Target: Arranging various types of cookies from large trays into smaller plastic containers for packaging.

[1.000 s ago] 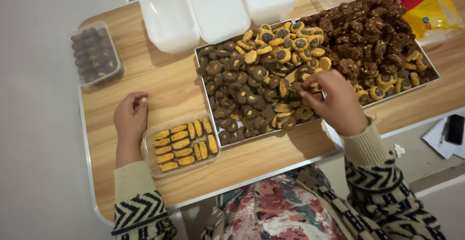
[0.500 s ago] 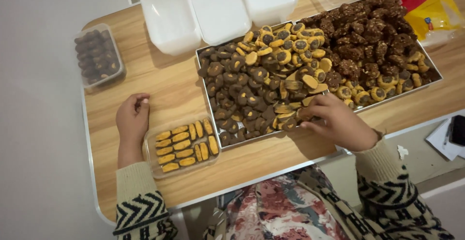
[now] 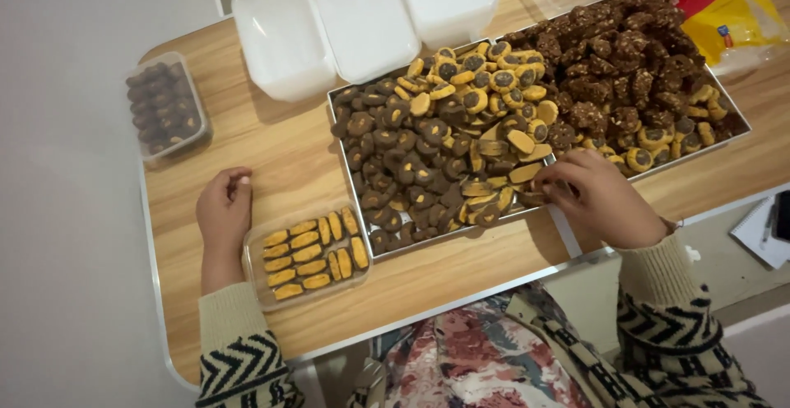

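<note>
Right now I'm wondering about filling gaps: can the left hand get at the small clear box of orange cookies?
Probably yes: the left hand rests beside the small clear box, which is open-topped, with nothing between.

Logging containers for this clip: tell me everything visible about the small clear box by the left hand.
The small clear box is a shallow rectangular tray of thin see-through plastic, lidless, lying flat near the wooden table's front edge. It holds orange-yellow oblong biscuits set on edge in neat rows, nearly filling it. The left hand rests against its left side.
</note>
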